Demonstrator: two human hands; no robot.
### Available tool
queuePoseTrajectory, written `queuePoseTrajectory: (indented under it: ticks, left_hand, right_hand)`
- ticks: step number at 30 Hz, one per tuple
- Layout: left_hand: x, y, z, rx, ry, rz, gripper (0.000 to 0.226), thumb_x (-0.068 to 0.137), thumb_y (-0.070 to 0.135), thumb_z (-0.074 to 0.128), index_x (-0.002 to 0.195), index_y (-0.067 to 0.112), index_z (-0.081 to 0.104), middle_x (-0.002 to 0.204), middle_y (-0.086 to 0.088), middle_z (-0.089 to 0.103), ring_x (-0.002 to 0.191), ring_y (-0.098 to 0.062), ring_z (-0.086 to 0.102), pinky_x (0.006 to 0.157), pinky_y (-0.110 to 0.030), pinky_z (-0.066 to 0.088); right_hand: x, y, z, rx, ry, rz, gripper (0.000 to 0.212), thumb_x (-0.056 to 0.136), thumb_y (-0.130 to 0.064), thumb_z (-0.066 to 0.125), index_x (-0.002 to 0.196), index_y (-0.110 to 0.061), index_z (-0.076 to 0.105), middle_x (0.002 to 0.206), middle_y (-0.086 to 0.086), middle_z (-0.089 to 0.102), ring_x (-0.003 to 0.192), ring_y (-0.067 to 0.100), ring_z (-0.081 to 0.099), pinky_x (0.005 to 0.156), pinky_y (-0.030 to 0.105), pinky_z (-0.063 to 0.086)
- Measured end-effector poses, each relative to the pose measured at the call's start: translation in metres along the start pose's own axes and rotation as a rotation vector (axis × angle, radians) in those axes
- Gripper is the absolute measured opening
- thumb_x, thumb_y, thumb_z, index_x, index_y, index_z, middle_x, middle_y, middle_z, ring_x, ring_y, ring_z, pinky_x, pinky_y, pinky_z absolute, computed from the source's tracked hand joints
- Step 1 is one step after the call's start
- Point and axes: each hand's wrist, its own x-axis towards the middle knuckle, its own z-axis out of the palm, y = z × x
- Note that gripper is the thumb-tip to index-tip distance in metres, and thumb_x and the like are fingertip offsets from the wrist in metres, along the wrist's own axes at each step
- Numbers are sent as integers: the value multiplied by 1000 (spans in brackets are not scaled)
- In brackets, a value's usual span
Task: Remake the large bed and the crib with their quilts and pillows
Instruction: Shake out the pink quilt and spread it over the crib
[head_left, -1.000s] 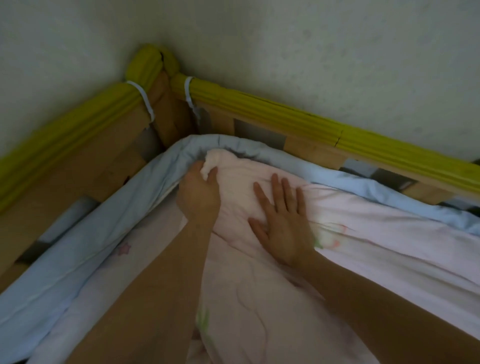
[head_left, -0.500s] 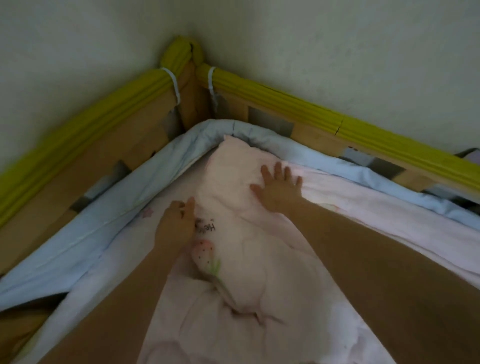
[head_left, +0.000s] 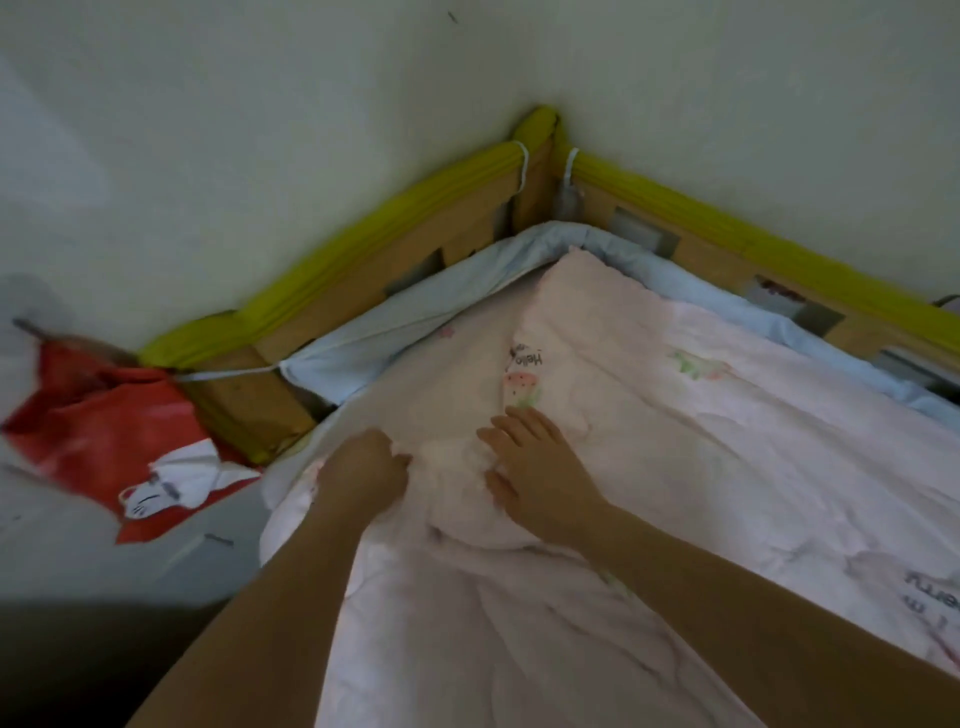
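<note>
Below the crib's yellow-padded wooden corner (head_left: 540, 156), your left hand (head_left: 363, 475) is gripping a bunched fold of pale pink printed quilt (head_left: 701, 441) while your right hand (head_left: 540, 467), fingers flat, is pressing beside it, likely smoothing it.

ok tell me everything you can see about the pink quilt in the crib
The pink quilt is pale, soft, padded-looking cloth printed with strawberries and the word "Hello". It lies rumpled across the crib, one corner reaching into the far corner against the light blue bumper. The left hand grips a bunched fold; the right hand rests on it, fingers spread. Its near edge spills over the crib's open end.
</note>
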Motion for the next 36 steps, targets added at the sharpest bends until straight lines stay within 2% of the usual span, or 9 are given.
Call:
queuePoseTrajectory:
  ticks: [6, 8, 12, 17, 21, 25, 27, 31, 36]
  left_hand:
    - [-59, -75, -43, 172, 49, -262, 29, 96, 17, 44, 117, 3, 58, 120, -14, 60, 113, -29, 58, 95, -36, 47]
    - [-69, -87, -38, 141, 36, -287, 32, 95, 21, 47, 121, 5, 54, 122, -13, 58, 114, -29, 56, 97, -38, 46]
    - [-60, -94, -5, -189, 57, -228, 44, 103, 36, 34, 121, 3, 56, 124, -15, 59, 117, -29, 54, 101, -37, 39]
    - [-60, -158, 23, -523, 402, -239, 31, 95, 3, 46, 125, 7, 56, 130, -9, 57, 113, -24, 53, 103, -39, 41]
    - [-62, -208, 47, -70, 79, 39, 77, 89, 30, 64, 151, 21, 19, 158, -3, 21, 146, -28, 17, 119, -48, 13]
    - [-33, -194, 42, 138, -81, 304, 98, 86, 58, 56, 152, 23, -8, 160, 2, -9, 147, -24, -14, 117, -41, -9]
    - [-27, -181, 39, -13, -82, 271, 92, 83, 66, 43, 153, 20, 5, 161, -1, 4, 149, -22, -1, 120, -41, -4]
    - [-32, -165, 25, -575, -149, 21, 39, 93, 11, 55, 130, 2, 51, 132, -18, 53, 119, -30, 51, 99, -30, 39]
    - [-66, -228, 7, 61, -517, -259, 21, 93, 29, 54, 108, 13, 54, 103, -4, 56, 99, -19, 55, 93, -31, 44]
  right_hand:
    - [-20, -61, 12, -93, -237, -54, 62, 97, -36, 42, 151, -18, 18, 158, 11, 18, 145, 26, 18, 118, 38, 10]
    - [-18, -85, 29, -74, -292, -20, 62, 98, -34, 40, 151, -20, 13, 159, 9, 12, 145, 24, 17, 116, 36, 15]
    - [-3, -103, 57, 15, -312, 67, 64, 98, -30, 41, 152, -21, 9, 159, 8, 11, 143, 26, 21, 113, 39, 23]
    - [26, -122, 90, 95, -283, 67, 65, 96, -25, 42, 152, -23, 9, 160, 7, 4, 144, 30, 18, 113, 41, 26]
    - [46, -125, 105, -12, -307, 0, 77, 89, -17, 50, 153, -26, 7, 161, 5, 2, 137, 33, 25, 110, 41, 32]
    - [71, -121, 116, -66, -392, -63, 51, 86, -17, 59, 134, -14, 42, 131, 9, 44, 111, 30, 52, 89, 39, 48]
    - [79, -117, 117, -37, -343, -19, 29, 87, -15, 57, 114, -9, 50, 114, 10, 50, 98, 29, 57, 80, 37, 49]
    - [82, -110, 123, -26, -271, -10, 20, 87, -15, 58, 105, -8, 52, 107, 9, 53, 95, 26, 57, 78, 35, 48]
    - [89, -118, 119, -12, -190, 188, 11, 92, -7, 45, 101, -4, 50, 102, 13, 54, 92, 30, 57, 73, 34, 42]
